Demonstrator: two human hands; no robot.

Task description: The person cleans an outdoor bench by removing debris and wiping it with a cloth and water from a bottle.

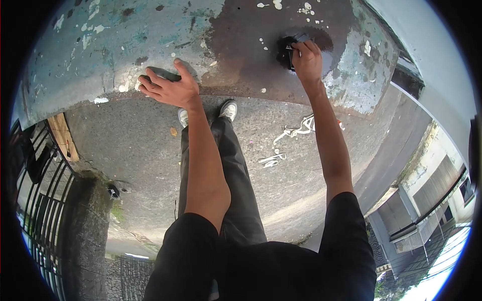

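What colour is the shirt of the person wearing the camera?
The shirt is black, seen best in the head view.

Bright daylight, strong fisheye bowing, black vignetted edges, glare at lower right, soft hand shadow on the table (120, 45).

white cords (299, 131) lie in two tangled clumps on the rough grey pavement (140, 150), with a small yellowish leaf (173, 131) apart from them; at the left edge stand a black barred fence (44, 215) and a wooden board (64, 135); a pale building (434, 185) fills the lower right
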